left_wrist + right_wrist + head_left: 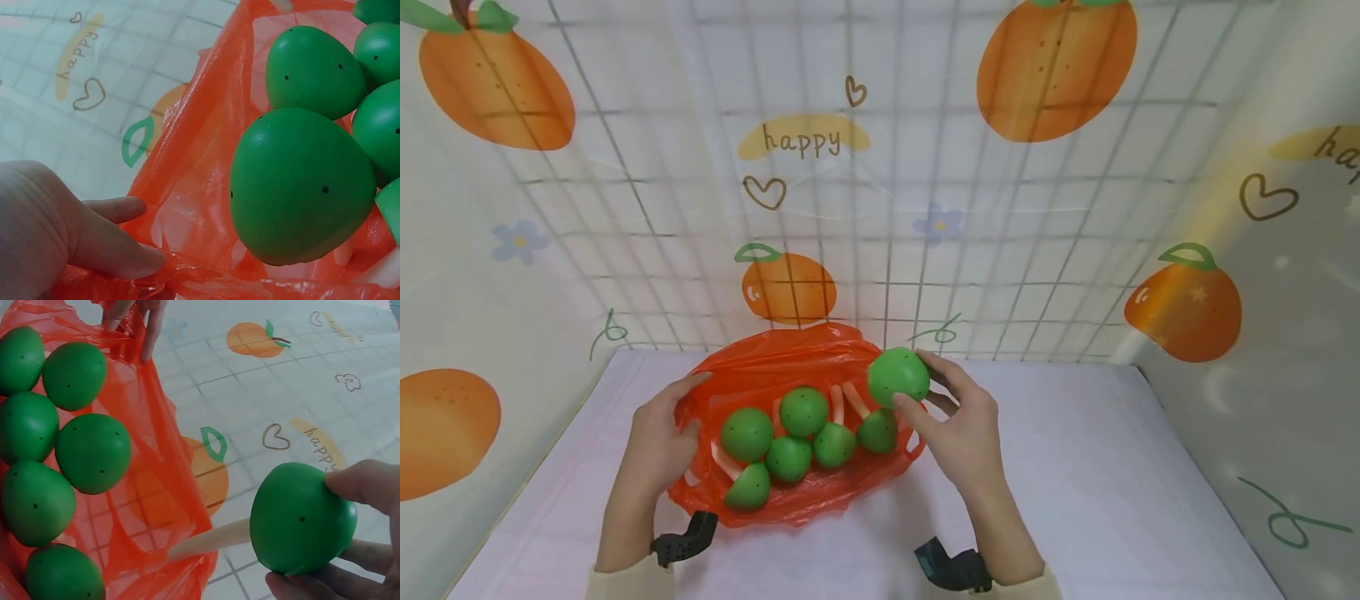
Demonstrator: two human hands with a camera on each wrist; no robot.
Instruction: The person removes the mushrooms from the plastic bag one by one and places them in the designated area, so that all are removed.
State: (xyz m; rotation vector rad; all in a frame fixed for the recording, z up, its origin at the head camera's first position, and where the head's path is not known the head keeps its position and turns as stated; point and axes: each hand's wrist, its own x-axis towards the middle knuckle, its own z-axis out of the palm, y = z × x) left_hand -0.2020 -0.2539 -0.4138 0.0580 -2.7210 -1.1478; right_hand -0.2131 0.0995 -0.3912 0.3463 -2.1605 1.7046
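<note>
A thin red plastic bag [797, 350] lies spread wide on the table, its mouth facing up. Inside are several green toy mushrooms [748, 434] with domed, black-dotted caps and pale stems. My left hand [658, 437] pinches the bag's left edge between thumb and fingers, as the left wrist view shows up close. At the bag's upper right rim, my right hand [966, 421] holds one green toy mushroom [303, 519] by its cap, thumb on one side and fingers on the other. That mushroom's pale stem [209, 540] points toward the bag, its tip overlapping the red rim in the right wrist view.
A white table surface [1075, 467] extends to the right of the bag. Behind it stands a wire grid [910, 275] covered by a translucent sheet printed with oranges, hearts and words. Similar sheeting hangs along both sides.
</note>
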